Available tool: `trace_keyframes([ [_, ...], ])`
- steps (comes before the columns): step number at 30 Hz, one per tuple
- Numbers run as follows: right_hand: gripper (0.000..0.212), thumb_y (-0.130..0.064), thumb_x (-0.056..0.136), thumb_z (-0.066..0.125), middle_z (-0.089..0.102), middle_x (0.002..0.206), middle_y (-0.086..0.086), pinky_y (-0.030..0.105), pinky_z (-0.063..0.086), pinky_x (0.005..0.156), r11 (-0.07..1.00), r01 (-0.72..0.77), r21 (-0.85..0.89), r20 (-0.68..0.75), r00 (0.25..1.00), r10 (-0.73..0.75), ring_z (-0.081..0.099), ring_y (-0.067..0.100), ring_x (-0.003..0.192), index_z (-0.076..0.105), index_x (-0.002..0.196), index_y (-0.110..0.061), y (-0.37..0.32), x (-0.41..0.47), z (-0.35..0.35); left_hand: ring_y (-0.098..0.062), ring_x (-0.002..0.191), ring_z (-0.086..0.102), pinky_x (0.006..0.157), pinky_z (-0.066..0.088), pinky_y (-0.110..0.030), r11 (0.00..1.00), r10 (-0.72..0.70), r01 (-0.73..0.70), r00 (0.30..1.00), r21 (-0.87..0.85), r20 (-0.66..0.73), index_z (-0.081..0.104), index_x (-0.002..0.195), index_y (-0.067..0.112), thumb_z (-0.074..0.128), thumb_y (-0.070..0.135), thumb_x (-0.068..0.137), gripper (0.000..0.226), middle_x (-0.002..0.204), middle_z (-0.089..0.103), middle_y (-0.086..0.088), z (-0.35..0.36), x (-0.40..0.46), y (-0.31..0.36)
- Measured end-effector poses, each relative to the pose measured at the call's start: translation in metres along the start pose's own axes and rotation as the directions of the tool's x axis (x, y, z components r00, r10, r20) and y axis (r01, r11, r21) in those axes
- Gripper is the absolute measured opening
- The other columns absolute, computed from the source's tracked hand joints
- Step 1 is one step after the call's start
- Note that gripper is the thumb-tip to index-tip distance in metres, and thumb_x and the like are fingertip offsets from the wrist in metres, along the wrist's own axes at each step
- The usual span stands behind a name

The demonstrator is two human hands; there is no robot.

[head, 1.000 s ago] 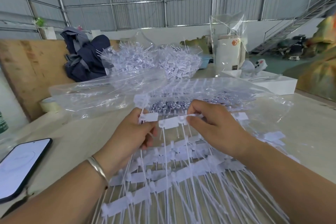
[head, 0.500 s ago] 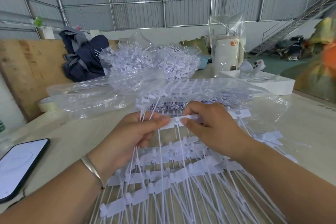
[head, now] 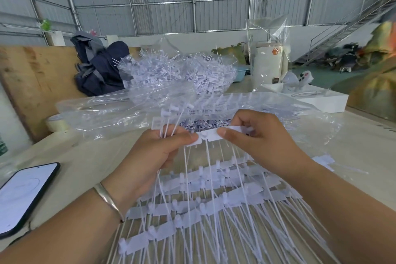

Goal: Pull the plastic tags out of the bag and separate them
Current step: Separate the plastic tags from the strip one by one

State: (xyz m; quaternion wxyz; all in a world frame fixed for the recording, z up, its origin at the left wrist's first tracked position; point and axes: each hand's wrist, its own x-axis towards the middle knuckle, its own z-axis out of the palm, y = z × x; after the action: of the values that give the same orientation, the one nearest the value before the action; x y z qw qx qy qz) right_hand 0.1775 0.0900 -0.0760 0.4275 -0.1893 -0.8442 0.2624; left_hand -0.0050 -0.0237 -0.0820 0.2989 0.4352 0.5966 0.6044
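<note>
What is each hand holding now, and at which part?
Both hands pinch one strip of joined tags by its flat heads: left hand at its left end, right hand at its right. The left also grips several tag stems.

The left hand (head: 150, 156) and right hand (head: 257, 146) meet at centre on a strip of tags (head: 211, 136). The bag (head: 120, 113) lies behind them at 12 o'clock, with a heap of tags (head: 182, 73) behind it. More tag strips (head: 203, 199) lie at 6 o'clock. A phone (head: 23, 195) lies at 9 o'clock, a tray (head: 317, 100) at 2 o'clock.
</note>
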Motion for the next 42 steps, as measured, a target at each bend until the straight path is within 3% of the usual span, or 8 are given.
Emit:
trace_keyframes([
  [10,0.046,-0.052,0.085,0.059,0.034,0.052,-0.005,0.022,0.027,0.053,0.966,-0.047,-0.254,0.031,0.998,0.057,0.034,0.008,0.049,0.044,0.063,-0.015,0.006,0.002,0.003,-0.010,0.038,0.020,0.037,0.021,-0.017,0.990,-0.127,0.126,0.992,0.066,0.018,0.072,0.054,0.014,0.078,0.047,0.062,0.034,0.042,0.030,0.007,-0.001,0.000,-0.001],
  [13,0.053,-0.051,0.083,0.062,0.034,0.056,-0.003,0.027,0.030,0.058,0.983,-0.130,-0.127,0.046,0.990,0.137,0.034,0.012,0.052,0.045,0.066,-0.004,0.007,0.002,0.003,-0.010,0.041,0.017,0.039,0.018,-0.018,0.992,-0.121,0.122,0.992,-0.026,0.046,0.072,0.056,0.016,0.080,0.048,0.056,0.033,0.056,0.036,-0.005,-0.001,-0.001,0.001],
  [17,0.051,-0.047,0.081,0.067,0.033,0.051,-0.008,0.014,0.030,0.050,0.971,-0.228,0.075,0.074,0.972,0.223,0.032,0.004,0.045,0.045,0.060,-0.007,0.001,0.001,0.002,-0.010,0.044,0.015,0.036,0.015,-0.017,0.982,-0.115,0.128,0.988,-0.137,0.099,0.071,0.060,0.019,0.081,0.047,0.057,0.030,0.095,0.034,-0.013,-0.001,-0.001,0.003],
  [24,0.084,-0.068,0.067,0.065,0.040,0.067,0.010,0.022,0.032,0.061,0.917,-0.271,0.293,0.248,0.948,0.201,0.036,0.018,0.063,0.050,0.080,0.013,0.000,-0.001,0.008,-0.002,0.034,0.021,0.031,0.018,-0.013,0.947,-0.105,0.173,0.963,-0.269,0.249,0.062,0.078,0.010,0.075,0.038,0.064,0.034,0.060,0.057,0.002,0.004,-0.004,-0.002],
  [30,0.047,-0.069,0.076,0.054,0.046,0.052,-0.013,0.014,0.033,0.056,0.919,-0.282,0.277,0.408,0.900,0.153,0.040,0.006,0.052,0.061,0.055,-0.028,0.001,-0.005,0.018,0.000,0.035,0.023,0.032,0.017,-0.013,0.876,-0.116,0.306,0.883,-0.372,0.454,0.075,0.083,0.017,0.069,0.036,0.072,0.022,0.078,0.032,-0.001,0.020,-0.012,-0.011],
  [33,0.044,-0.066,0.068,0.054,0.047,0.050,-0.014,0.009,0.034,0.051,0.920,-0.276,0.277,0.373,0.914,0.161,0.041,0.001,0.047,0.057,0.055,-0.025,-0.002,-0.006,0.021,0.000,0.034,0.023,0.030,0.019,-0.012,0.866,-0.115,0.317,0.879,-0.387,0.463,0.073,0.089,0.014,0.071,0.038,0.070,0.031,0.079,0.024,-0.002,0.019,-0.012,-0.010],
  [37,0.057,-0.057,0.075,0.058,0.036,0.055,0.003,0.011,0.030,0.048,0.946,-0.193,0.262,0.255,0.959,0.125,0.034,0.005,0.046,0.044,0.061,-0.003,-0.006,-0.005,0.020,0.000,0.032,0.023,0.031,0.016,-0.013,0.883,-0.085,0.286,0.878,-0.372,0.472,0.068,0.070,0.016,0.074,0.045,0.069,0.030,0.055,0.046,0.006,0.015,-0.012,-0.004],
  [42,0.053,-0.043,0.077,0.073,0.027,0.048,-0.010,0.016,0.027,0.050,0.974,-0.153,0.168,0.023,0.988,0.152,0.027,0.005,0.045,0.039,0.056,-0.008,-0.001,0.000,0.008,-0.004,0.034,0.016,0.030,0.014,-0.016,0.916,-0.147,0.246,0.941,-0.318,0.305,0.037,0.053,0.017,0.068,0.036,0.075,0.042,0.050,0.015,0.005,0.013,-0.008,0.002],
])
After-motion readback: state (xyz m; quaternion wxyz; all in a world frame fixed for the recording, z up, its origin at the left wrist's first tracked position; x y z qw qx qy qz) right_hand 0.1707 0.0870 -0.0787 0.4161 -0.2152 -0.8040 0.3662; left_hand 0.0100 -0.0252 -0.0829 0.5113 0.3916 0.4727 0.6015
